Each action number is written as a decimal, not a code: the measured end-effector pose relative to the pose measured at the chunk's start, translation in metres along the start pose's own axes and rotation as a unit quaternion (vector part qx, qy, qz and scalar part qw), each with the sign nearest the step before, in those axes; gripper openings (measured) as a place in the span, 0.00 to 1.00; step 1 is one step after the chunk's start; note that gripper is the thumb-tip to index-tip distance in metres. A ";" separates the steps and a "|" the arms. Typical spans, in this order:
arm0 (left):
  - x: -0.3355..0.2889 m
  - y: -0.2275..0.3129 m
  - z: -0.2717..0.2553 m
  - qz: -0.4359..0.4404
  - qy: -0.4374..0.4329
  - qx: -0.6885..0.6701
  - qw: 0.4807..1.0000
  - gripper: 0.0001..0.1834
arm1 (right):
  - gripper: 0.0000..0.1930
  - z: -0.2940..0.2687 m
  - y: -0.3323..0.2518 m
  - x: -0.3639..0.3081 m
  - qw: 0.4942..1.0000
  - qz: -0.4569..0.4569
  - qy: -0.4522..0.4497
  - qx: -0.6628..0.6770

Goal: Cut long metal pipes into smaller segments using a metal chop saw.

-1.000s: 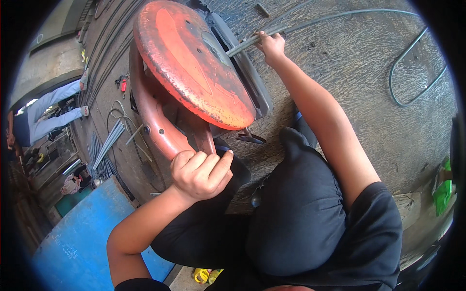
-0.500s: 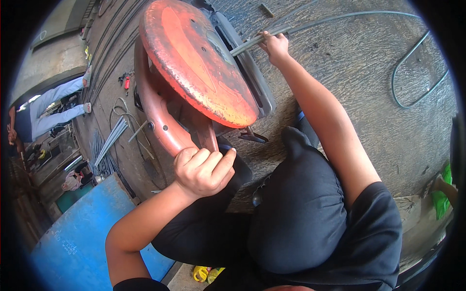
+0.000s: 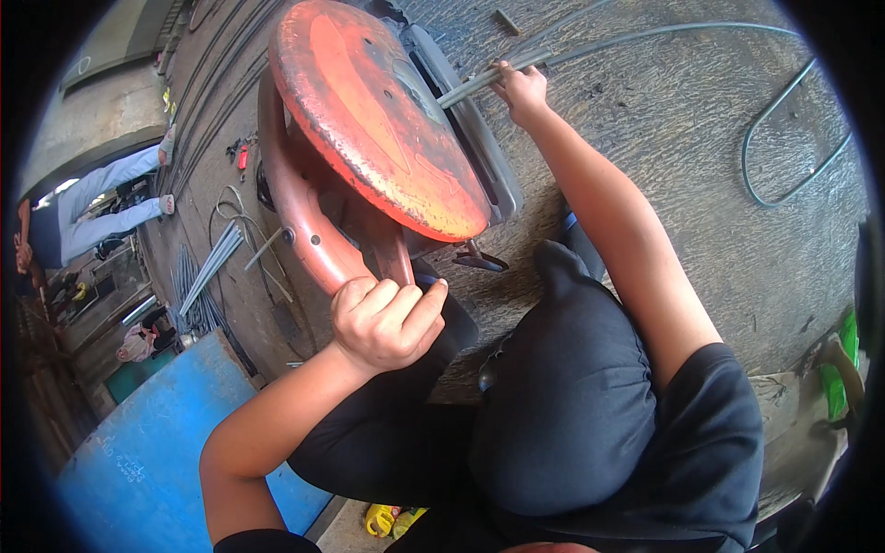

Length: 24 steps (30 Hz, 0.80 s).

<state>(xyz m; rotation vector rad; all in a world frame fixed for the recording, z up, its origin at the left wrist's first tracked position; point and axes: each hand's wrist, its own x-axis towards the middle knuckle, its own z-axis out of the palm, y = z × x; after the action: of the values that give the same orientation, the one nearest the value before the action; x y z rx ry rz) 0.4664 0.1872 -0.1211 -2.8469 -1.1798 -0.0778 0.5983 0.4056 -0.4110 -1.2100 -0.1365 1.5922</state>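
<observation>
Little has shifted since earlier: the left hand (image 3: 387, 323) stays clenched on the saw handle (image 3: 318, 249) to steady the orange guard (image 3: 378, 120), while the right hand (image 3: 521, 90) keeps its fingers wrapped round the rod (image 3: 484, 81) at the saw's base edge, pinning it there.

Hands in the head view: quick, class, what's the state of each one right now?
Left hand: closed around the saw's red handle.
Right hand: closed on the grey steel rod.
</observation>
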 end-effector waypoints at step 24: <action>0.005 0.003 0.000 0.003 0.003 0.013 1.000 0.12 | 0.07 -0.007 0.002 0.003 1.000 0.005 -0.029 0.002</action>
<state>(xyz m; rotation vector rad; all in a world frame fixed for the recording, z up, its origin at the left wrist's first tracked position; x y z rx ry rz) 0.4722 0.1888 -0.1209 -2.8261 -1.1623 -0.0698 0.6022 0.4038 -0.4177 -1.1625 -0.1638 1.6372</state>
